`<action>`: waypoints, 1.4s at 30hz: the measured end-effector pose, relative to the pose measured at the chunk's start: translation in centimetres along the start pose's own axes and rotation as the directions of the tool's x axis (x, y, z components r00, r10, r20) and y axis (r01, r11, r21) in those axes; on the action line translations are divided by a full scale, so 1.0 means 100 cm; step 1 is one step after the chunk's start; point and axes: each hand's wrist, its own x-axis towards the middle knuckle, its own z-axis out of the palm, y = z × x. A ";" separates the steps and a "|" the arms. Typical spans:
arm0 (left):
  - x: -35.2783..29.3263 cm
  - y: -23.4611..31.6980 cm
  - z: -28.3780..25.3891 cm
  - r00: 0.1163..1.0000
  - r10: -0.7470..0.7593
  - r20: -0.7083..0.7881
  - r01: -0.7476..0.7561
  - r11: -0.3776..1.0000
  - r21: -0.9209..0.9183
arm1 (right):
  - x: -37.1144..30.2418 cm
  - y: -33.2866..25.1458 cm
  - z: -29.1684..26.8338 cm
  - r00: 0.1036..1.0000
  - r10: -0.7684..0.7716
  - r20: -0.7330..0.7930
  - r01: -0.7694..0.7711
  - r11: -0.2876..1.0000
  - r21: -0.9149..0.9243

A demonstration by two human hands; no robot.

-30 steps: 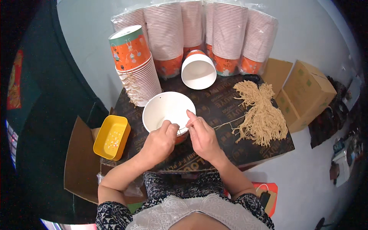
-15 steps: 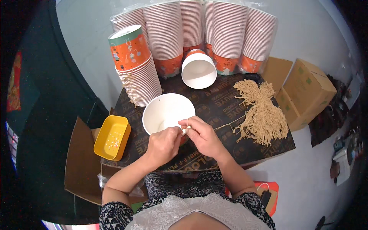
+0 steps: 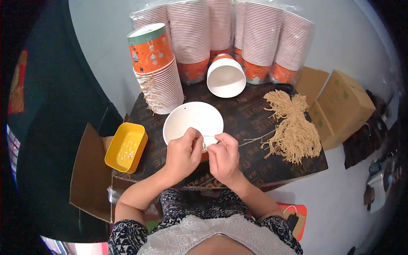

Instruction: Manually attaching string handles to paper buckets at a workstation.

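A white-lined paper bucket (image 3: 193,119) stands mouth-up in front of me, with a small hole near its far rim. At its near rim, my left hand (image 3: 182,155) and my right hand (image 3: 225,160) are both closed in pinches. A thin tan cord (image 3: 208,136) stretches between their fingertips, with a small loop or knot hanging just below it at the rim. The exact grip of the fingers is partly hidden. To the right lies a thick bundle of tan cords (image 3: 295,136), with loose strands trailing toward my right hand.
On the left sits a yellow tray (image 3: 144,142) holding small pale bits. Behind it leans a stack of orange-and-green buckets (image 3: 151,55). Another bucket (image 3: 226,80) lies on its side, before tall wrapped bucket stacks (image 3: 263,34). Cardboard boxes (image 3: 346,108) flank the dark table (image 3: 250,114).
My fingers have moved apart from the bunched hold at the rim, and the cord now spans between them. The whole view has shifted slightly.
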 end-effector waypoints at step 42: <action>-0.012 0.000 0.014 0.917 0.394 -0.058 -0.386 0.915 0.122 | -0.021 -0.012 -0.013 0.922 0.382 -0.062 -0.356 0.900 0.251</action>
